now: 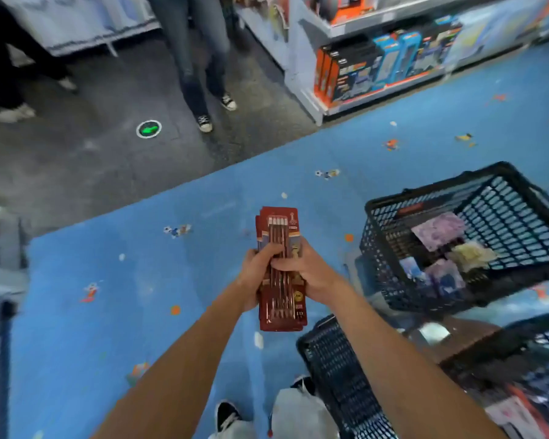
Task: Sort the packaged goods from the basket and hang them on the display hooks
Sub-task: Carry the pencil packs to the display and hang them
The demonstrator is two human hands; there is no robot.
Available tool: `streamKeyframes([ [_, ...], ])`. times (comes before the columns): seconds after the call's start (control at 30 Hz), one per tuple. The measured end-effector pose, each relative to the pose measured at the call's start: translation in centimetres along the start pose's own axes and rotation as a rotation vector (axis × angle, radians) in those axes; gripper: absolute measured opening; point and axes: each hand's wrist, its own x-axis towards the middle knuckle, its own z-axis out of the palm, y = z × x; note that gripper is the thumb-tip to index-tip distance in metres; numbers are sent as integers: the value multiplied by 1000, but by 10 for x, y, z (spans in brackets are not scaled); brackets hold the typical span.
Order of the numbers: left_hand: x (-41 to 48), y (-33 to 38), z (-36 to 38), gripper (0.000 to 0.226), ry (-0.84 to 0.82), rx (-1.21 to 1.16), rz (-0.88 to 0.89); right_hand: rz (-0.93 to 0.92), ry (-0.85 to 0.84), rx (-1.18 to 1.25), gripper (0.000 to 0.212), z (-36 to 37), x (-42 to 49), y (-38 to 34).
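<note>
- Basket (pixel 520 213), black mesh, sits off to the right of the fingers and well apart from them. Purple, blue and pale packets (pixel 438 231) lie loose inside.
- Second basket (pixel 339 369), also black, is below the fingers and a touch to their right. I cannot tell what it holds.
- Pencil packs (pixel 279 226), a dark red stack, are clamped right between both sets of fingers, above the blue floor (pixel 108 312). The top end pokes out beyond the fingers, and the bottom end hangs out on the body side.
- Right hand (pixel 308 270) grips the stack's right edge, thumb laid across the front.
- Left hand (pixel 255 270) grips the left edge, fingers (pixel 267 250) curled over the front, touching that thumb.
- Green marker (pixel 148 129), a small round disc, glows on the grey floor far beyond the fingers, to their left.
</note>
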Motion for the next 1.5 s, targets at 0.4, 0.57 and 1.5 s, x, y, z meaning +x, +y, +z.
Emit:
streamKeyframes([
  [0.4,-204,-64,-315,100,330,-440,263,271,-564,-229,39,324,-2,145],
  [0.57,-300,-108,-414,90,526,-554,372,348,-712,-382,40,450,-36,209],
  [1.5,-655,-153,-645,58,1412,-1015,819,563,-1458,-765,87,913,-181,338],
])
